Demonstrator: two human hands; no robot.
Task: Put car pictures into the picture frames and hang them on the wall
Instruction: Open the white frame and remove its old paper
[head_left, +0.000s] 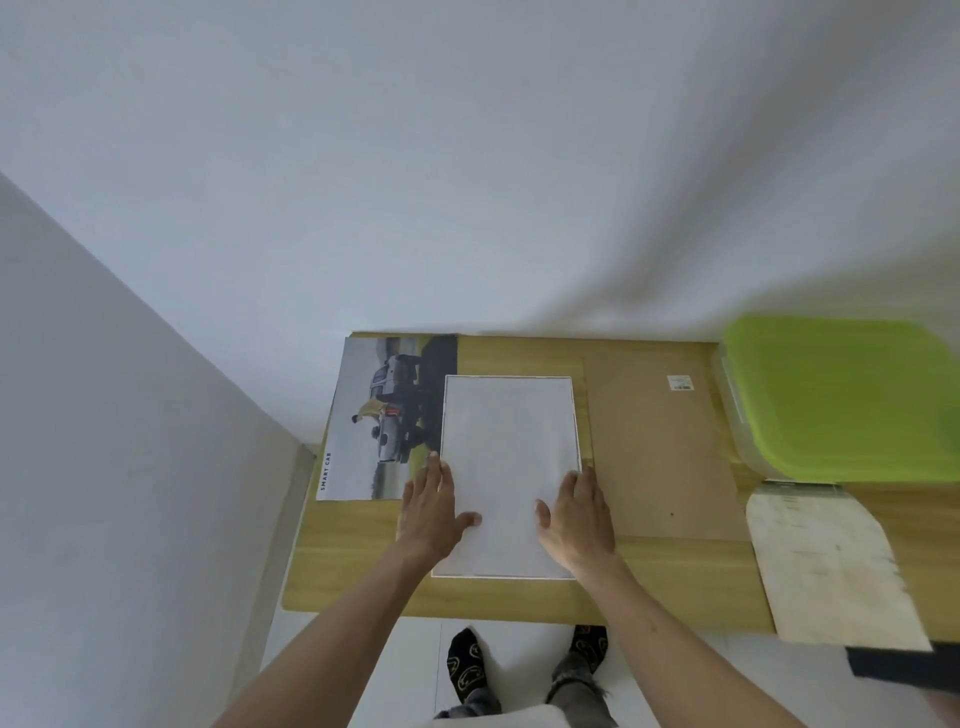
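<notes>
Presently the frame (506, 467) lies flat on the counter (358, 571), pressed at its near sides by the left hand (431, 512) and right hand (576, 519), fingers extended. The car picture (374, 415) lies just left, partly overlapped. Loading step judged underway; picture insertion is required next.

The wooden bench (363, 571) holds a car picture (374, 415) at its left edge, a white frame (509, 441) mid-bench, a brown board (660, 457), and a green-lidded box (841, 400) at the right.
</notes>
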